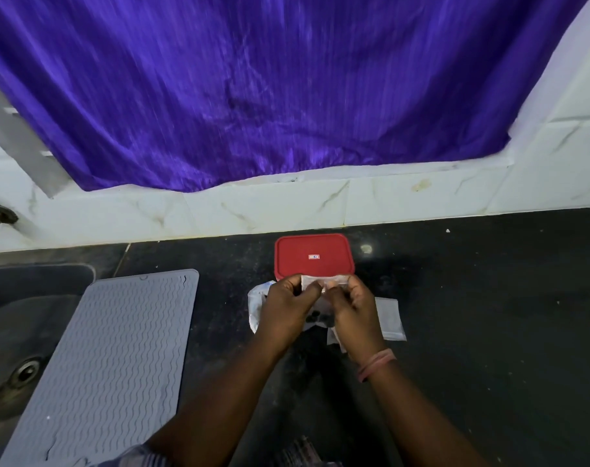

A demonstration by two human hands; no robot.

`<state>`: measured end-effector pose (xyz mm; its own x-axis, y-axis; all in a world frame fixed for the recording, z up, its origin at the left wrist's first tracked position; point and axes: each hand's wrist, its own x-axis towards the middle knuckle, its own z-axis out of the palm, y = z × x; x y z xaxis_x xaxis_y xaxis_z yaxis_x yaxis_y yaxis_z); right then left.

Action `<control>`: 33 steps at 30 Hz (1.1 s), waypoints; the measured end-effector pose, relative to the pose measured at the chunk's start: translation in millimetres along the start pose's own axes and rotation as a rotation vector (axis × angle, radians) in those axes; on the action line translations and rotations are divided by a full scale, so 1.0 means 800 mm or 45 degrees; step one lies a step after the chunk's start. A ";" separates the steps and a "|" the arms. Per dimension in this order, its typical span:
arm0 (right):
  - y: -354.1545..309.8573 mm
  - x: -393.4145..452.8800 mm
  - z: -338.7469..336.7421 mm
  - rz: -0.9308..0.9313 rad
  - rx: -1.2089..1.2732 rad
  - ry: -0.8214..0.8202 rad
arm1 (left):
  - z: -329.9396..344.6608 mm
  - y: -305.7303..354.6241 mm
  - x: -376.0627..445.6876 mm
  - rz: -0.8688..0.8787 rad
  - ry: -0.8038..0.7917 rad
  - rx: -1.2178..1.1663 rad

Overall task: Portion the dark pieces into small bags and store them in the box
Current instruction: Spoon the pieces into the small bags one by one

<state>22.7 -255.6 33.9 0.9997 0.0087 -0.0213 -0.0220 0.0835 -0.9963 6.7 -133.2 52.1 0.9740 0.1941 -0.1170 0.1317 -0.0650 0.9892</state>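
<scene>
Both hands meet over the dark counter (472, 315), just near of the red-lidded box (314, 256), and between them they hold a small clear bag (323, 284) by its top edge. The left hand (286, 306) pinches the left part of that edge and the right hand (352, 306) pinches the right part, fingers curled in close, so each grip is narrow and closed on the thin plastic. The bag looks light, limp and rather slippery, a film that would crumple or slide under a loose hold, so the mouth strip seems the sensible place to take it, pulled taut between the two pinches. The dark pieces (315, 316) sit low in the bag, hanging below the fingers and between the two wrists; they appear small and loose and would likely spill if the mouth tipped. A larger crumpled clear bag (257, 303) lies on the counter just left of the left hand, and flat empty bags (389, 318) lie just right of the right hand. The box is shut, its lid on, touching or nearly touching the far side of the held bag. A grey ribbed mat (118, 358) lies well to the left, partly over a sink (20, 358).
</scene>
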 end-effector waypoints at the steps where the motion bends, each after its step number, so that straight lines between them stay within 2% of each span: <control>1: 0.001 -0.003 -0.004 0.023 0.026 -0.009 | 0.004 -0.003 0.000 -0.009 0.011 0.024; 4: 0.013 -0.014 -0.013 0.078 0.037 0.032 | 0.010 -0.012 -0.005 -0.073 0.029 0.038; 8: 0.042 -0.030 -0.024 0.173 0.013 0.187 | 0.017 -0.025 -0.018 -0.182 -0.072 -0.015; 12: 0.059 -0.037 -0.042 0.258 0.045 0.258 | 0.026 -0.041 -0.022 -0.180 -0.139 0.073; 17: 0.074 -0.042 -0.068 0.339 0.059 0.223 | 0.050 -0.061 -0.029 -0.229 -0.146 0.250; 20: 0.085 -0.051 -0.081 0.359 0.120 0.206 | 0.065 -0.072 -0.034 -0.240 -0.128 0.266; 23: 0.099 -0.062 -0.097 0.410 0.122 0.224 | 0.069 -0.086 -0.038 -0.355 -0.133 0.252; 33: 0.122 -0.058 -0.098 0.391 -0.197 0.249 | 0.072 -0.109 -0.029 -0.628 -0.022 0.167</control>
<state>-25.0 -325.8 -68.8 0.9295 -0.1809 -0.3213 -0.3341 -0.0446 -0.9415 -16.4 -188.2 -36.7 0.7927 0.2163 -0.5699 0.5977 -0.0922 0.7964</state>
